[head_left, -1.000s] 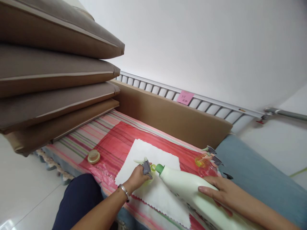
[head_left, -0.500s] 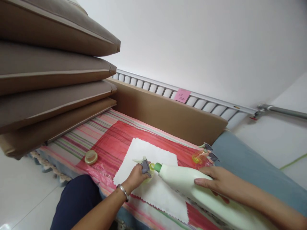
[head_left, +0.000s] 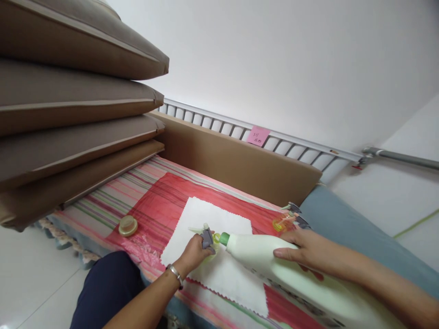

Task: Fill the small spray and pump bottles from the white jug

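My left hand [head_left: 195, 253] is closed around a small piece with a grey part, a pale green arm and a clear yellow ring [head_left: 216, 238]. Its lower, clear yellowish part is partly hidden by my fingers. Over the top of a large pale green plastic bottle [head_left: 260, 251] lies my right hand [head_left: 297, 249], gripping it. The bottle is tilted, its green tip [head_left: 224, 238] close against the yellow ring; I cannot tell whether liquid flows. Under both is a white cloth [head_left: 219, 214] with zigzag edges.
Similar grey, yellow and orange pieces [head_left: 288, 221] lie beyond my right hand. A round lidded container [head_left: 128, 225] sits at left on the striped cover [head_left: 113, 192]. Brown cushions [head_left: 85, 96] are stacked at left; a brown panel [head_left: 236, 160] stands along the back before a white rail.
The view has shifted slightly. Both hands keep their grip, and the bottle tip stays at the yellow ring.
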Demonstrator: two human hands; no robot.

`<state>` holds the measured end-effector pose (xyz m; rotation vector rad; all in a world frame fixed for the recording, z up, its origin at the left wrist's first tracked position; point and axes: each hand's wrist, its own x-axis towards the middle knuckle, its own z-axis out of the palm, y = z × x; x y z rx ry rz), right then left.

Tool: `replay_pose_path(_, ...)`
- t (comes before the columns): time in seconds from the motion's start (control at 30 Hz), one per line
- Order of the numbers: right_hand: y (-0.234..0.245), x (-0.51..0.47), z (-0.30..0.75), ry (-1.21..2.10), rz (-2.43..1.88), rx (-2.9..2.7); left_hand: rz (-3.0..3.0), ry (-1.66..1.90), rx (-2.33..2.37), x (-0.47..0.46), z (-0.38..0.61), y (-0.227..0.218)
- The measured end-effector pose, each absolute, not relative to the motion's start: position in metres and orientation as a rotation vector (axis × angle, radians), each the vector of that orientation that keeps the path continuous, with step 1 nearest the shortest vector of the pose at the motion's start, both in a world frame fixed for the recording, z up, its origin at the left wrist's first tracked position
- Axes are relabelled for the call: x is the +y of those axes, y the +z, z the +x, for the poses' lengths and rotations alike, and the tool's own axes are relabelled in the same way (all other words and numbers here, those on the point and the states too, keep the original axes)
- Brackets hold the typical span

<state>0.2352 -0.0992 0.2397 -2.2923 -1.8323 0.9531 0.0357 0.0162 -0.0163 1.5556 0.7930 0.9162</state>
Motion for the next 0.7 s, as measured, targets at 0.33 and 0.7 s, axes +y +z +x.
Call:
replay_pose_path(0.33,0.2433,-0.0955,0.2342,0.958,-2.286,-1.884,1.560,0.931,0.788,0.0153,0.0371,-0.0172)
replay_pose_path(0.7,0.2430,-0.0946,0.2346,0.948,-2.296,-1.877,1.558,0.940,0.780,0.0159,0.0378,-0.0209)
